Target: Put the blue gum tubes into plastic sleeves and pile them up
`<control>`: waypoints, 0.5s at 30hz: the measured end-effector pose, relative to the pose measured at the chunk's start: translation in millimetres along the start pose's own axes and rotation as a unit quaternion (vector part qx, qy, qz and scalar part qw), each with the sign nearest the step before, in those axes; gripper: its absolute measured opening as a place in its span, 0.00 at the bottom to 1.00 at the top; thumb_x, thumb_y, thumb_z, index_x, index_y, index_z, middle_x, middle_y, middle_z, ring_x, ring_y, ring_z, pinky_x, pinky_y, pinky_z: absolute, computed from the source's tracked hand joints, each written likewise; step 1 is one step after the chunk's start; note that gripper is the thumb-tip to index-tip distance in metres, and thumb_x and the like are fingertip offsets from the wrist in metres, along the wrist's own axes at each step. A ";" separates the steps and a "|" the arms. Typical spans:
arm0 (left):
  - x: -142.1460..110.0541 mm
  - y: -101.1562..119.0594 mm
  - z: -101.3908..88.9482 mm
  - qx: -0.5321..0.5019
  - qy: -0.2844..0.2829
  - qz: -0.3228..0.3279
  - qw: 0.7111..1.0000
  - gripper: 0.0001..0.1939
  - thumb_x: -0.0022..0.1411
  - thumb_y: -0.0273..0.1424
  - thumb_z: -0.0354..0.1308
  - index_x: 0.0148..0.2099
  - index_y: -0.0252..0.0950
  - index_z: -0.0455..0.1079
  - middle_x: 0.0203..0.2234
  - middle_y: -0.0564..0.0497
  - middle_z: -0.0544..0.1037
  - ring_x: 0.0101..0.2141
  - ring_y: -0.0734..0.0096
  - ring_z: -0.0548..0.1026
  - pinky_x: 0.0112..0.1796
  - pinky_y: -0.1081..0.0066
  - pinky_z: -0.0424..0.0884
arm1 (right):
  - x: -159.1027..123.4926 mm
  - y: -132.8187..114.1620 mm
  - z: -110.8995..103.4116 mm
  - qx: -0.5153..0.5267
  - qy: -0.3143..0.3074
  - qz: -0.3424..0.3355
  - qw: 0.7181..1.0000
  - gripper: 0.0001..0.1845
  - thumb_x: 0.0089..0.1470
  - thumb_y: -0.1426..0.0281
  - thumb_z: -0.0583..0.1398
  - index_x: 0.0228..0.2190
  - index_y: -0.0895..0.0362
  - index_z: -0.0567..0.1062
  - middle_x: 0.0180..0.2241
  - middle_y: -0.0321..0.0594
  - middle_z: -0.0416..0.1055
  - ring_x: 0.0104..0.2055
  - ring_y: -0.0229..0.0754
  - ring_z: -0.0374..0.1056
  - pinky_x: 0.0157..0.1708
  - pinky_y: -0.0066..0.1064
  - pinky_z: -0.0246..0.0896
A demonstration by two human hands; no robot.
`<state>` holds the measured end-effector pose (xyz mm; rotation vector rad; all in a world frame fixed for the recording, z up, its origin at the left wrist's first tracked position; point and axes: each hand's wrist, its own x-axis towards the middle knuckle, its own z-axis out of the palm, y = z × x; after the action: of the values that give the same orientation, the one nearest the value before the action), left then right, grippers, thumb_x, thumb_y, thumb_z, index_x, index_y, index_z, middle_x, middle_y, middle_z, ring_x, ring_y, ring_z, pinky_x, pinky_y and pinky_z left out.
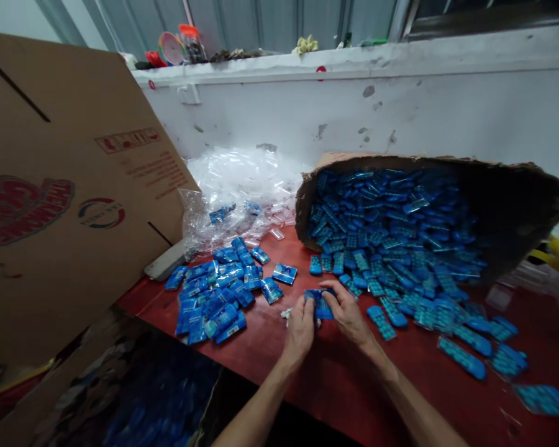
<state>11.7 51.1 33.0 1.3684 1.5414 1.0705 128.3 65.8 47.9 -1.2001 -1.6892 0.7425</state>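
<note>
Both my hands meet over the front of the red table (265,351). Between them is a small blue printed packet (325,305). My left hand (300,324) closes on its left side, and my right hand (349,312) has its thumb and finger on the right side. A white crumpled bit (286,315) lies beside my left fingers. To the left, a loose pile of shiny blue packets (221,287) covers the table. On the right, blue packs with rows of turquoise bumps (382,321) spread out close to my right hand.
A cardboard box on its side (335,160) spills more blue packs. A clear plastic bag of transparent pieces (242,171) lies at the back. A large carton (69,155) stands at the left. Below the front edge, a dark container of blue packs (168,397) shows.
</note>
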 end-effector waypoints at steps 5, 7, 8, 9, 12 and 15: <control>-9.9 -8.3 20.5 -0.127 0.075 -0.045 0.988 0.12 0.55 0.37 0.46 0.27 0.34 0.64 0.20 0.52 0.67 0.24 0.73 0.64 0.28 0.73 0.61 | -20.5 4.8 25.7 -0.115 0.048 -0.060 0.990 0.12 0.55 0.67 0.47 0.32 0.57 0.67 0.26 0.41 0.70 0.26 0.39 0.67 0.25 0.26 0.60; -11.9 -7.3 22.9 -0.178 0.085 -0.063 0.978 0.12 0.55 0.37 0.45 0.29 0.34 0.64 0.20 0.53 0.67 0.23 0.75 0.64 0.27 0.74 0.62 | -20.1 10.0 27.8 -0.137 0.030 -0.090 0.986 0.13 0.56 0.67 0.45 0.31 0.57 0.67 0.24 0.39 0.69 0.23 0.38 0.67 0.22 0.26 0.59; -12.6 -6.2 22.4 -0.197 0.082 -0.067 0.975 0.13 0.55 0.37 0.44 0.30 0.34 0.64 0.20 0.54 0.66 0.22 0.75 0.64 0.26 0.75 0.61 | -19.0 12.1 27.0 -0.145 0.026 -0.098 0.984 0.13 0.57 0.67 0.44 0.31 0.57 0.67 0.23 0.39 0.69 0.22 0.38 0.67 0.21 0.25 0.58; -13.2 -4.8 20.8 -0.207 0.078 -0.069 0.973 0.12 0.55 0.37 0.44 0.31 0.34 0.64 0.20 0.54 0.66 0.22 0.76 0.63 0.25 0.75 0.61 | -17.9 13.4 25.5 -0.152 0.028 -0.104 0.982 0.14 0.57 0.67 0.44 0.31 0.57 0.66 0.23 0.39 0.69 0.22 0.37 0.67 0.20 0.25 0.58; -13.0 -1.5 13.3 -0.150 0.056 -0.041 0.986 0.11 0.53 0.35 0.46 0.28 0.34 0.64 0.19 0.54 0.66 0.22 0.75 0.63 0.25 0.75 0.61 | -17.8 13.1 22.0 -0.159 0.048 -0.121 0.979 0.14 0.57 0.68 0.44 0.31 0.57 0.67 0.24 0.40 0.69 0.23 0.37 0.67 0.22 0.25 0.59; -11.1 -1.4 9.6 -0.092 0.043 -0.015 0.995 0.08 0.52 0.33 0.47 0.28 0.35 0.64 0.20 0.53 0.67 0.24 0.73 0.64 0.28 0.72 0.61 | -20.0 12.6 23.5 -0.136 0.044 -0.130 0.981 0.13 0.57 0.69 0.44 0.32 0.57 0.67 0.25 0.40 0.69 0.25 0.37 0.67 0.24 0.25 0.60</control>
<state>21.5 40.8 28.8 1.1837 1.4797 1.2339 114.1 52.1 21.0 -1.1454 -1.8704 0.3009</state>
